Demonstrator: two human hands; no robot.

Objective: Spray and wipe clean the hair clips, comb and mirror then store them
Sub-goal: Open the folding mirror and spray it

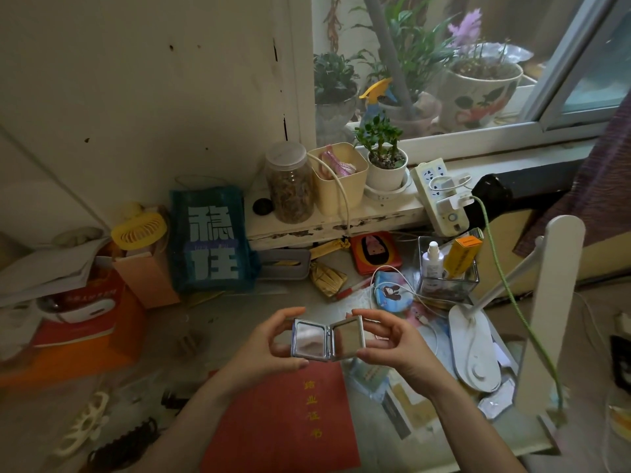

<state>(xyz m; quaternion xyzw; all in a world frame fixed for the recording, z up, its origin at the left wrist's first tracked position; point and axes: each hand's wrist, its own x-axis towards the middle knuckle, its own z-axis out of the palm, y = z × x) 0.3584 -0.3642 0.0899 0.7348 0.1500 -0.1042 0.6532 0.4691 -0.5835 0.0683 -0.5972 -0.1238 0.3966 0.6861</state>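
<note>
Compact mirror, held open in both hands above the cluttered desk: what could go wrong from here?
1. The compact mirror is pinched only at its edges by the left hand and right hand; it may slip.
2. Fingertips near the glass could smudge it.
3. Spraying here might wet the red booklet and power strip.

Mirror [328, 340] between hands [269, 346], above booklet [286, 418], clips [85, 425] apparently far left

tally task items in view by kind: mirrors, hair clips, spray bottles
Hinged silver compact mirror, held open in both hands: 1
Claw hair clips, one cream, one dark: 2
Spray bottles, white one in clear box, yellow-trigger one on sill: 2
Total: 5
</note>
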